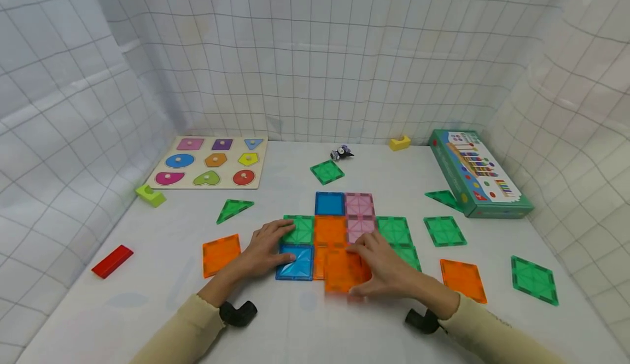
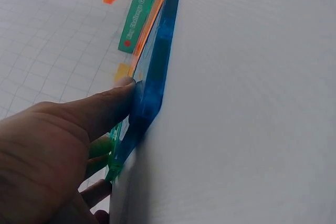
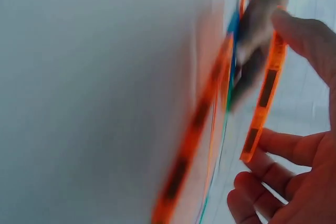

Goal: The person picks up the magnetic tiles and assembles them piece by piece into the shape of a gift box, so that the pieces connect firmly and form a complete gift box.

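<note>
Flat translucent magnetic tiles lie joined in a patch in the head view: a blue square (image 1: 330, 204), pink squares (image 1: 360, 204), green squares (image 1: 394, 230) and orange squares (image 1: 331, 230). My left hand (image 1: 266, 248) rests at the patch's left side, its thumb on a near blue square (image 1: 297, 265) and its fingers at a green square (image 1: 301, 230). My right hand (image 1: 386, 265) pinches an orange square tile (image 3: 266, 90) by opposite edges, above the patch. Another orange tile (image 3: 194, 124) appears below it, tilted and blurred; whether it touches the patch I cannot tell.
Loose orange tiles (image 1: 221, 254) and green tiles (image 1: 534, 279) lie around both sides. A shape puzzle board (image 1: 206, 163) stands back left, a green game box (image 1: 484, 172) back right. A small figure (image 1: 342, 152), yellow block (image 1: 399, 143) and red block (image 1: 112, 261) lie farther out.
</note>
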Motion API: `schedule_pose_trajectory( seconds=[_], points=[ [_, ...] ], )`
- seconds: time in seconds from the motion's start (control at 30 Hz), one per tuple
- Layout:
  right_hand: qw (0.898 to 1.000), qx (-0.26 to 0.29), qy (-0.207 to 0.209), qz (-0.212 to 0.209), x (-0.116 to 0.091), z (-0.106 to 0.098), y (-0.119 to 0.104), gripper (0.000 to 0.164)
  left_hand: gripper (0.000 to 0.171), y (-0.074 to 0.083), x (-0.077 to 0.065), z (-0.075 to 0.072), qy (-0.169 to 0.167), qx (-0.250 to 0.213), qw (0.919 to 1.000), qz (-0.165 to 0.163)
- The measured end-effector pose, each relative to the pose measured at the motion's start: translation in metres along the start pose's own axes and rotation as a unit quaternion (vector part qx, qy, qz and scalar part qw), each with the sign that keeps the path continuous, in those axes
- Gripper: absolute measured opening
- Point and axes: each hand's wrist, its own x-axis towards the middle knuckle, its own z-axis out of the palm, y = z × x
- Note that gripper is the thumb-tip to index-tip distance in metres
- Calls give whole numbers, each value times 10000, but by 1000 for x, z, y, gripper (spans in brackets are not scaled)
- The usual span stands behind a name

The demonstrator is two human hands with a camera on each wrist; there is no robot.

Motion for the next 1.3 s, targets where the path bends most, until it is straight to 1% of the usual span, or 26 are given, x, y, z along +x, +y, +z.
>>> schedule_pose_trajectory(
  seconds=[0.07,0.13,0.2,0.43,0.6,0.7,0.77,0.83,0.93,1.03,1.1,1.2,1.3],
  points=[
    [9991,-326,-199,-173,-3,10,-14,75,64,0,0,0,4,-34,10000,12],
    [9972,-605,-376,-246,-5,17,-24,76,64,-1,1,0,1,-48,10000,35],
    [9950,-844,-462,-285,-6,22,-31,76,64,-1,1,0,-1,-56,10000,48],
    [9902,-1135,-549,-605,-11,27,-46,76,65,-2,1,1,35,-43,10000,36],
    [9898,-1258,-569,-353,-12,28,-49,76,64,-3,1,2,32,-57,10000,63],
    [9892,-1294,-625,-270,-13,28,-50,75,64,-2,1,1,45,-71,9999,78],
    [9900,-1239,-633,-245,-13,28,-49,75,64,-2,0,1,70,-69,9999,102],
    [9924,-1056,-615,-137,-15,24,-48,76,64,-1,0,1,78,-87,9999,120],
    [9968,-613,-470,222,-22,14,-39,77,64,-2,0,2,81,-63,9998,158],
    [9976,-264,-158,616,-38,-2,-21,77,64,-2,1,3,97,-33,9998,172],
    [9967,-126,119,799,-54,-12,-4,78,64,-2,1,3,123,9,9998,170],
    [9925,-75,338,1169,-83,-27,24,81,64,-2,1,3,126,-11,9998,135],
    [9843,-159,317,1728,-113,-37,50,86,64,-2,1,3,102,3,9999,127]
  ],
)
